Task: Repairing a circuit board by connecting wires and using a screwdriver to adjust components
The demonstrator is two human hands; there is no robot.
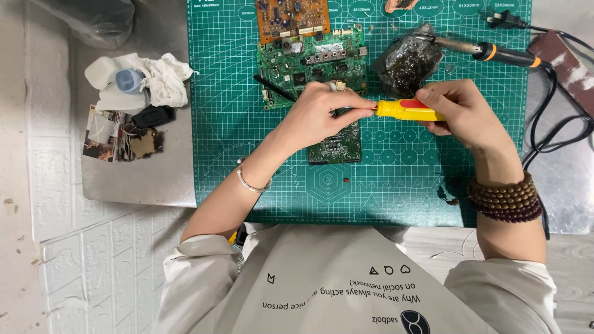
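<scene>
Currently my right hand [461, 111] is clamped round the yellow-and-red handle of a screwdriver [408, 110], held level above the green cutting mat [402, 179]. My left hand [322, 114] is closed at the tool's front end, fingertips pinching where the shaft leaves the handle; whether the tip itself touches anything I cannot tell, as my fingers hide it.

Work item: small green circuit board [337, 145], lying flat on the mat directly under my left hand, partly covered by it. No screws visible on it from this view. One tiny dark red speck [346, 180] sits on the mat just below the board; too small to id.

Other items noted:
- larger green board [312, 62] w/ connectors, above the small one, touching or overlapping it; cannot tell which.
- orange board [292, 17] at top edge of mat.
- soldering iron [489, 52] lying top right, tip resting on a dark crumpled wad [405, 62]; cable runs off to the right.
- white rag [158, 77] and plastic bottle [114, 77] off the mat, left.

Assessment: boards are out and laid flat, so prep looks done. Driver appears to be getting set up or adjusted, not yet applied. Work on the small board prob. remains.
</scene>
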